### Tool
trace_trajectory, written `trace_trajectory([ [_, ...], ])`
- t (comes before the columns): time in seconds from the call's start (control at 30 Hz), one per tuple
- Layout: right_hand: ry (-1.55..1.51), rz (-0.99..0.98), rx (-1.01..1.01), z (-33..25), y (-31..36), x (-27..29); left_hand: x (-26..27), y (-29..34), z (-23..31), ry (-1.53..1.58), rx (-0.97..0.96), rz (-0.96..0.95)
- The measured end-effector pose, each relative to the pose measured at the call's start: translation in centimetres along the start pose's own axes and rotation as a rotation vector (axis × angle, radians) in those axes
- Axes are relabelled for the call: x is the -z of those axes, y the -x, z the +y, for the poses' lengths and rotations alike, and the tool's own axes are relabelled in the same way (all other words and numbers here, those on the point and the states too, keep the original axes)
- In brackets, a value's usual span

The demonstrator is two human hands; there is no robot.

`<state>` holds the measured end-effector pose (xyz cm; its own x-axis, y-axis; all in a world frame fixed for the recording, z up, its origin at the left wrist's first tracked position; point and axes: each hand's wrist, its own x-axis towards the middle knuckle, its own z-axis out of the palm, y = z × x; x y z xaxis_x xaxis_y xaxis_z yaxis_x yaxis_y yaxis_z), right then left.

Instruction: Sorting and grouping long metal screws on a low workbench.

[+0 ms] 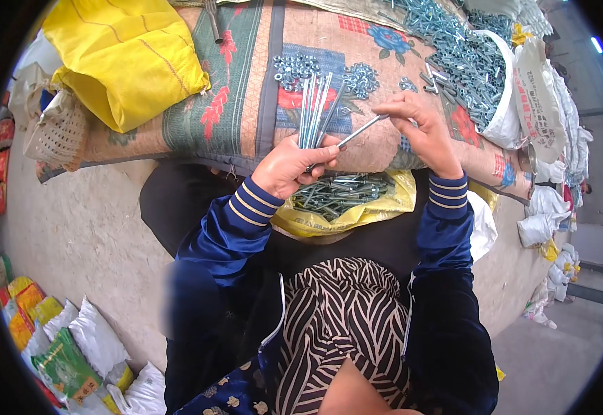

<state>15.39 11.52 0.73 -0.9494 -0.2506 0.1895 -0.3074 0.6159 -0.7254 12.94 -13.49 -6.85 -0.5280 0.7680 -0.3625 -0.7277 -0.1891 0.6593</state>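
Note:
A fanned bundle of long thin metal bolts point(313, 111) stands up out of my left hand point(291, 167), which is closed round their lower ends. One more bolt point(362, 132) slants away to the right from my left thumb. At its far end my right hand point(422, 131) pinches the tip; any small part between those fingers is too small to make out. Just beyond the bundle, a heap of nuts point(294, 69) and a heap of washers point(361, 80) lie on the patterned quilted cloth point(246, 90). Below my hands, a yellow bag point(404, 200) holds many metal bolts.
At the far right, a white sack point(500, 114) spills metal sleeves and bolts over the cloth. A yellow bag point(125, 59) lies at the far left beside a perforated basket point(59, 135). Filled sacks point(97, 335) stand on the floor at lower left. A metal tool point(213, 21) rests at the back.

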Motion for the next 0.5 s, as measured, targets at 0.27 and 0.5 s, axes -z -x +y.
trace_trajectory([
  [0.27, -0.843, 0.220, -0.463, 0.3, 0.5, -6.6, -1.8, 0.2, 0.3, -0.003, -0.042, 0.144],
  [0.5, -0.324, 0.349, -0.359, 2.7, 0.4, -2.6, -1.0, 0.5, 0.5, 0.027, -0.090, 0.096],
])
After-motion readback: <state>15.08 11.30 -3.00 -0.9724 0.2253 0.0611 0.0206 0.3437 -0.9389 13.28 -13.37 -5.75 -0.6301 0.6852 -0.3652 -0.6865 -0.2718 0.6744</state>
